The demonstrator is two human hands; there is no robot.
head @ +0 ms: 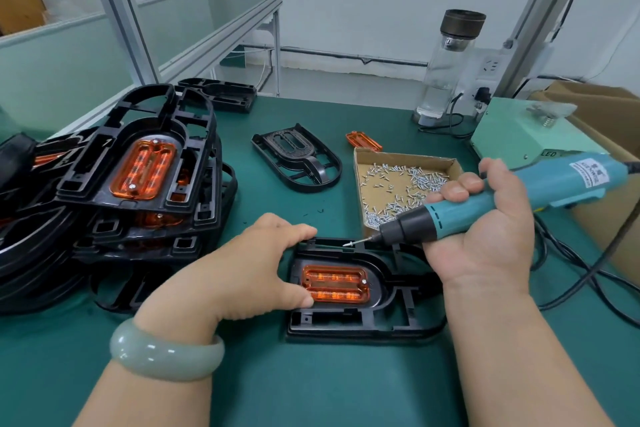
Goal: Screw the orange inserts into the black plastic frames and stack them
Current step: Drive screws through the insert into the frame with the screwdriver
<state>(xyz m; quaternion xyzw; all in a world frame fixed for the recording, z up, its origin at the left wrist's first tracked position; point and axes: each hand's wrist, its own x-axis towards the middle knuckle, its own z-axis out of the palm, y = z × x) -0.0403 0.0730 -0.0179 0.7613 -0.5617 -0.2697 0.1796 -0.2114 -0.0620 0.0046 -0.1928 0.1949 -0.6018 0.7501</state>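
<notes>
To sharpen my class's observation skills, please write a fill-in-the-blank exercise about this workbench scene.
1. The right hand grips a teal screwdriver whose bit carries a ____.
2. The left hand holds a black frame containing an ____ insert.
3. A ____ tray holds loose screws.
4. The stack of finished frames sits to the person's ____.

Missing words: screw; orange; cardboard; left.

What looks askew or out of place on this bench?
The stack of finished frames on the left is untidy: its top frame sits tilted and turned off those below. One orange insert lies loose just beyond the screw tray. Nothing looks damaged.
</notes>
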